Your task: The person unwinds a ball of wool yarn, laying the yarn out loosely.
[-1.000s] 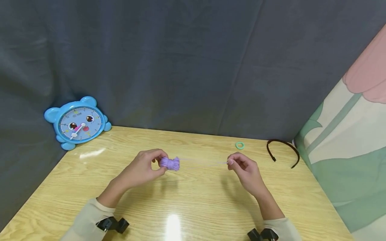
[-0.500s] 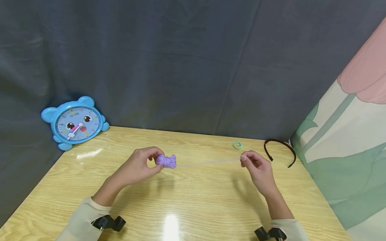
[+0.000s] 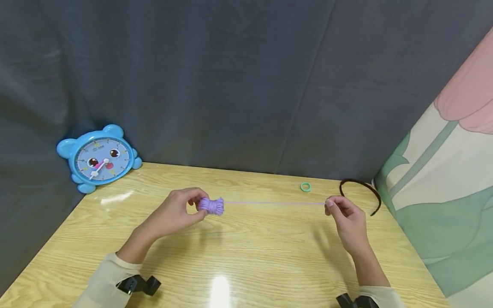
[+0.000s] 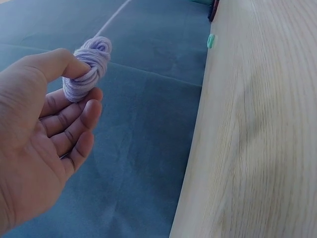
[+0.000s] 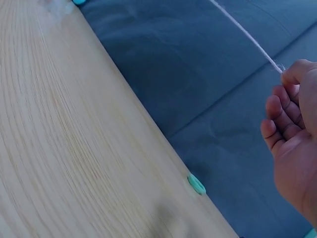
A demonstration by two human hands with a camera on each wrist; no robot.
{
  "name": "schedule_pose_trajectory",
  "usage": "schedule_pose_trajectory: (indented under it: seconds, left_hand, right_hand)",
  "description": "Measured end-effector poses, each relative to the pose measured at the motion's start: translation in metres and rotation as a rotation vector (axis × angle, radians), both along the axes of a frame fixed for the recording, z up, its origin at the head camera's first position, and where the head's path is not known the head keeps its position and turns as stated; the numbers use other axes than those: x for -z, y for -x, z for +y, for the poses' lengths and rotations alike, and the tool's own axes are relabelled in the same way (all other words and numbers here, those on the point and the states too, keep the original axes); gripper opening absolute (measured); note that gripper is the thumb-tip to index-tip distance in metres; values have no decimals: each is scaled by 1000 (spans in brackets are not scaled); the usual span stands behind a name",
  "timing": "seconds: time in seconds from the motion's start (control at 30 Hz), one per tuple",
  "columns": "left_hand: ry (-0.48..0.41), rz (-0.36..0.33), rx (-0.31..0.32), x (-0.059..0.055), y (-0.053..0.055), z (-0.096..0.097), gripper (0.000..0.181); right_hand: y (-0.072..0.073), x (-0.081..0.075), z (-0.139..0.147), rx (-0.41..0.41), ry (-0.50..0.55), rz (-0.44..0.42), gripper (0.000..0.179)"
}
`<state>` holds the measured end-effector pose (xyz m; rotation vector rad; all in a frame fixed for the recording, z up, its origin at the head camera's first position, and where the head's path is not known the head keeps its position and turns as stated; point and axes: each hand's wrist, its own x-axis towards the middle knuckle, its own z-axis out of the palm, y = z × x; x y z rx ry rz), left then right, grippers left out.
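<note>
Purple yarn bundle (image 3: pixel 212 206) is pinched in the left hand (image 3: pixel 178 214) above the bench (image 3: pixel 254 256), its strand (image 3: pixel 275 202) drawn straight to the pinching right hand (image 3: pixel 348 220). Near the far edge (image 3: pixel 246 171), right, lie a green ring (image 3: pixel 302 188) and dark headband (image 3: pixel 358 181).

Bright in the head view, white glare on the tabletop (image 3: pixel 262 265), soft-edged shadows, cooler and dimmer in both wrist views, smeared at the right one's upper left, possibly reflected light

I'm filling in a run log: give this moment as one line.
left hand: grip on purple wound-yarn bundle; right hand: grip on its thin purple strand; strand: straight between hands; green ring: on wooden table
</note>
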<state>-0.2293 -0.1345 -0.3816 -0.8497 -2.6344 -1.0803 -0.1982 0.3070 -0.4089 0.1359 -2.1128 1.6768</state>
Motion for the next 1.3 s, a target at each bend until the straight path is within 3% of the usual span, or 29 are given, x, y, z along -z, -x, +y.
schedule_pose_trajectory:
  seconds: [0.63, 1.3]
  left_hand:
    - [21, -40, -22, -2, 1, -4, 18]
    - [-1, -33, -42, -6, 4, -21, 16]
  right_hand:
    - [-3, 0, 44, 167, 189, 14, 14]
    - [-3, 3, 72, 272, 279, -46, 13]
